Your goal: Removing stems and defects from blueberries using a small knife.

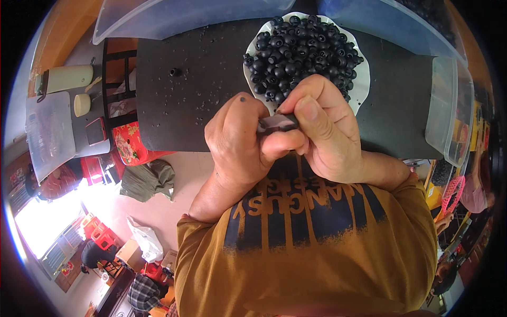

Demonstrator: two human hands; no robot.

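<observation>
Closest in, the left hand (235, 140) and right hand (325, 129) meet over the bench edge, both pinched shut on one small dark block (278, 122) held between thumbs and fingertips. This looks like a fitting or trimming step on that piece. Just beyond, a white plate (362, 79) heaped with black beads (301, 47) sits on the black mat (200, 79); one stray bead (175, 72) lies farther left. The next move probably calls for a steady fingertip grip.

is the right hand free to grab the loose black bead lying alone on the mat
Probably not yet: the right hand and left hand both pinch a small dark part. The lone black bead lies unobstructed on the black mat.
</observation>
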